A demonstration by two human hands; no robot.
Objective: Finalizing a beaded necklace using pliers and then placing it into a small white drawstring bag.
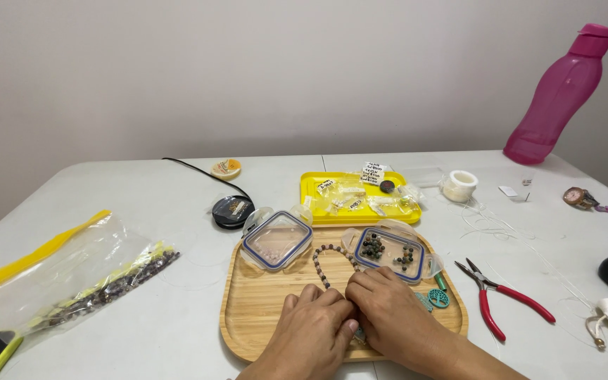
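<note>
Beadwork partly strung: our left hand and right hand pinch together on the bead strand, loop unclosed, loose beads remaining in the box.

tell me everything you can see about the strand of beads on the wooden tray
The strand of beads is a run of small round brownish beads, dull rather than glossy, threaded close together. It lies flat on the wooden tray in an arch: its top sits between the two clear lidded boxes, and both legs run down toward the person. The lower ends vanish under the left hand and right hand, which rest together over them, so the ends and any cord or knot are hidden.
</note>
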